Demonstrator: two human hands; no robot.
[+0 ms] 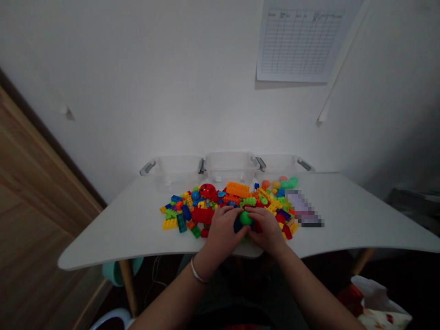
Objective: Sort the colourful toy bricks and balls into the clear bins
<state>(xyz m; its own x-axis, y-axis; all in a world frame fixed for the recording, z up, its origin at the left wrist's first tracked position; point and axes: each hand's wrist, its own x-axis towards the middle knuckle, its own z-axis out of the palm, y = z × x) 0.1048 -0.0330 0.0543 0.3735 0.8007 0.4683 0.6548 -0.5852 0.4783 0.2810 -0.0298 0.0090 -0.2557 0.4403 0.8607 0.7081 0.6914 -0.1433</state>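
My left hand, with a pale bangle on its wrist, and my right hand meet at the near edge of a heap of plastic building bricks. Between them they cup a green rounded toy piece, which sits against a dark blue brick. Fingers hide most of that brick. Just beyond my hands lie a red dome-shaped piece and a long orange brick. Several small round pieces lie at the heap's far right.
The heap lies on a white rounded table. Transparent plastic boxes with grey latches stand along its back edge. A pixelated flat item lies to the right of the heap. A wooden door stands at the left.
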